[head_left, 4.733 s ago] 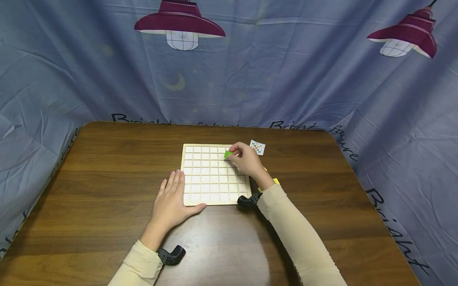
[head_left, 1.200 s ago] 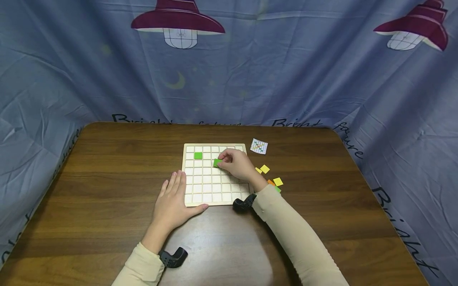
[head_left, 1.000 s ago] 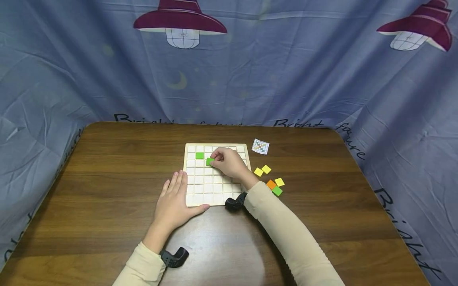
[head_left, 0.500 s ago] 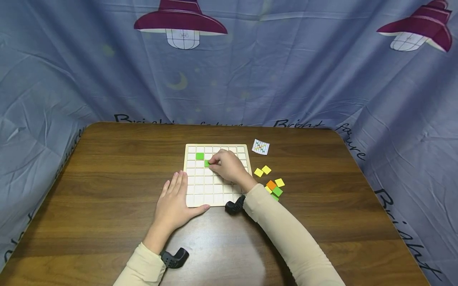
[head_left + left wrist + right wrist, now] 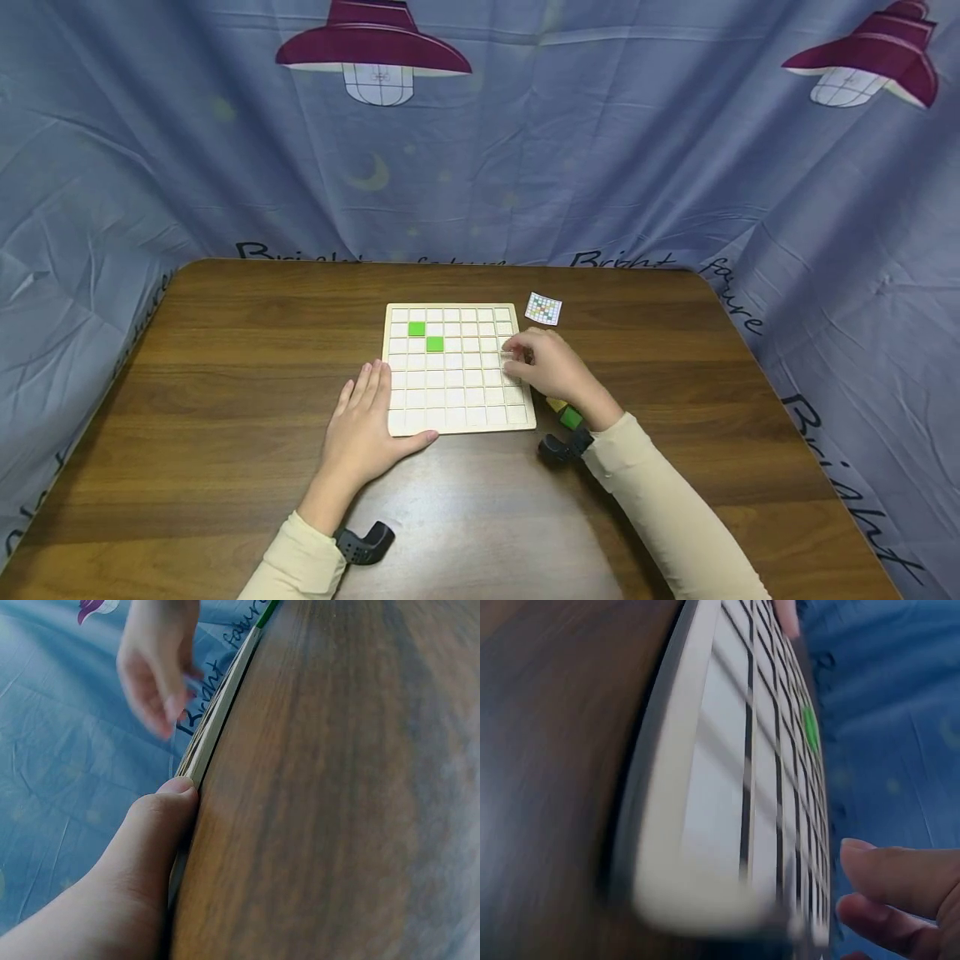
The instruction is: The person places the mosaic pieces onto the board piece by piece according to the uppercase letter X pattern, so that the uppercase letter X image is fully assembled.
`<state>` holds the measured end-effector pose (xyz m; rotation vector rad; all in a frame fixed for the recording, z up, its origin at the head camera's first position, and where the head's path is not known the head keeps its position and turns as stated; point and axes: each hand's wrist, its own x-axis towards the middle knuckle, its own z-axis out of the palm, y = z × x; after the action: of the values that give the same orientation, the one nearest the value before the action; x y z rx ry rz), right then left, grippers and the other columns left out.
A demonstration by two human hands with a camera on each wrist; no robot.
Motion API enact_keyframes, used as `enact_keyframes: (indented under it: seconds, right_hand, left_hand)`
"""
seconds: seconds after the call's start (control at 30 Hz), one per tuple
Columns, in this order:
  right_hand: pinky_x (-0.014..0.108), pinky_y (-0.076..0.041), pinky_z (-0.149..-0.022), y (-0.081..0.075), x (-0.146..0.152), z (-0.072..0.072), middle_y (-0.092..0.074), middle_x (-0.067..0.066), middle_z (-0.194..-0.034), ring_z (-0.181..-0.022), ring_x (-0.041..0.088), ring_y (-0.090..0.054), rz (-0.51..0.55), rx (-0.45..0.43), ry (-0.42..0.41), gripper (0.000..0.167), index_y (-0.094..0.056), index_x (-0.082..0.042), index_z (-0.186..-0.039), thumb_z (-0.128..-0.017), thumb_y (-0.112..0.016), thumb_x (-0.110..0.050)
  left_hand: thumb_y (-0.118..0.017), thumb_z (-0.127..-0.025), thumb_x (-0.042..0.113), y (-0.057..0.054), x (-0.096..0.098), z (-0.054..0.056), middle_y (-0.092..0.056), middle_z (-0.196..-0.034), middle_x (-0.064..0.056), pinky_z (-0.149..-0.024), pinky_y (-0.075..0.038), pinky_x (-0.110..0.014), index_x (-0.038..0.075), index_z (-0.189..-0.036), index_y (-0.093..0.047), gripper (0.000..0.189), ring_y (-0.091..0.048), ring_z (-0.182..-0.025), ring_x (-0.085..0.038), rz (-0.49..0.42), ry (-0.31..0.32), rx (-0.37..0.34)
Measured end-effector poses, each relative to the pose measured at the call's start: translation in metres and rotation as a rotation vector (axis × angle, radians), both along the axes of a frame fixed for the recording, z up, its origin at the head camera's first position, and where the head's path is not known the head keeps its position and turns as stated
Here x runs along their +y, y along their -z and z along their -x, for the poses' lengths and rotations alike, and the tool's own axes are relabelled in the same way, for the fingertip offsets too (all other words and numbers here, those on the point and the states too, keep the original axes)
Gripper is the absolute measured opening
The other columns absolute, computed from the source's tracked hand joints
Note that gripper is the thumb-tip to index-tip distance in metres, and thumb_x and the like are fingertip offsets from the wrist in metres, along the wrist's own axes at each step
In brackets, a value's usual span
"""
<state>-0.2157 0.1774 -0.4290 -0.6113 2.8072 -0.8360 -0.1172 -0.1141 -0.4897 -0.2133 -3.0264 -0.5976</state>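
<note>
A pale wooden board with a grid of white squares lies on the table. Two green square tiles sit in it near its upper left: one tile in the second row, the other tile diagonally below. My left hand lies flat at the board's lower left corner, fingers along the left side and thumb at the near edge. Over the board's right edge is my right hand, thumb and fingers apart with nothing between them. In the right wrist view, its thumb and fingers appear beside the board.
Right of the board, a green tile and a yellow one show below my right hand, which hides the other loose tiles. A small card with a coloured grid lies past the board's upper right corner. A blue curtain hangs behind the table.
Both green tiles have come onto the board since the earliest frame. My right hand has let go of the second one and moved right, off the grid's middle. The left hand stays put.
</note>
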Motion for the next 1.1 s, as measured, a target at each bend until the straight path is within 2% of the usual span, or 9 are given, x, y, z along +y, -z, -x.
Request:
enact_keyframes:
  seconds: [0.2,0.3,0.4,0.57,0.73,0.9,1.1]
  right_hand:
    - [0.045,-0.048,-0.088,0.003,0.06,-0.014,-0.068,0.006,-0.103,-0.1,0.026,-0.059,-0.085,0.027,0.069,0.026,-0.072,-0.01,-0.115,-0.092,-0.071,-0.021]
    - [0.041,-0.049,-0.085,0.007,0.083,-0.02,-0.068,0.005,-0.106,-0.099,0.024,-0.059,-0.093,0.005,0.076,0.03,-0.071,-0.01,-0.12,-0.092,-0.071,-0.019]
    - [0.035,-0.047,-0.078,0.011,0.097,-0.025,-0.066,0.005,-0.107,-0.094,0.022,-0.057,-0.072,-0.028,0.055,0.034,-0.069,-0.013,-0.125,-0.092,-0.071,-0.019]
    - [0.035,-0.041,-0.081,0.015,0.103,-0.028,-0.062,0.004,-0.106,-0.098,0.023,-0.052,-0.066,-0.018,0.013,0.036,-0.069,-0.018,-0.128,-0.092,-0.071,-0.021]
    - [0.037,-0.04,-0.084,0.018,0.099,-0.026,-0.061,0.004,-0.106,-0.101,0.024,-0.05,-0.08,-0.014,0.009,0.03,-0.072,-0.019,-0.121,-0.091,-0.073,-0.019]
    - [0.034,-0.038,-0.079,0.021,0.097,-0.024,-0.062,0.001,-0.101,-0.095,0.022,-0.046,-0.044,-0.024,0.052,0.022,-0.07,-0.017,-0.107,-0.087,-0.077,-0.018]
    - [0.031,-0.037,-0.072,0.02,0.096,-0.018,-0.062,0.0,-0.086,-0.085,0.021,-0.046,0.016,-0.059,0.133,0.017,-0.067,-0.017,-0.09,-0.084,-0.081,-0.026]
  left_hand:
    - [-0.054,-0.07,0.089,0.002,0.0,0.0,-0.021,-0.164,-0.02,-0.126,-0.016,-0.05,-0.003,-0.156,-0.019,0.131,-0.018,-0.154,-0.032,0.0,0.007,0.018]
    - [-0.053,-0.07,0.09,0.003,0.0,0.001,-0.021,-0.164,-0.02,-0.125,-0.016,-0.05,-0.003,-0.156,-0.018,0.131,-0.018,-0.154,-0.033,0.003,0.01,0.022]
    - [-0.052,-0.07,0.091,0.003,0.0,0.0,-0.02,-0.164,-0.02,-0.125,-0.016,-0.05,-0.003,-0.157,-0.018,0.132,-0.018,-0.154,-0.033,0.005,0.012,0.024]
    - [-0.051,-0.07,0.091,0.002,0.0,0.0,-0.02,-0.164,-0.02,-0.125,-0.016,-0.05,-0.003,-0.156,-0.019,0.132,-0.018,-0.154,-0.034,0.007,0.015,0.025]
    - [-0.052,-0.07,0.091,0.002,-0.001,0.0,-0.02,-0.164,-0.02,-0.125,-0.016,-0.051,-0.003,-0.156,-0.019,0.131,-0.018,-0.154,-0.034,0.006,0.015,0.018]
    - [-0.051,-0.071,0.091,0.001,-0.001,0.0,-0.019,-0.164,-0.021,-0.126,-0.015,-0.051,-0.003,-0.157,-0.017,0.132,-0.017,-0.154,-0.033,0.005,0.015,0.009]
    - [-0.05,-0.071,0.091,-0.001,-0.001,0.0,-0.02,-0.164,-0.021,-0.126,-0.015,-0.051,-0.004,-0.156,-0.018,0.132,-0.017,-0.154,-0.034,0.011,0.015,0.01]
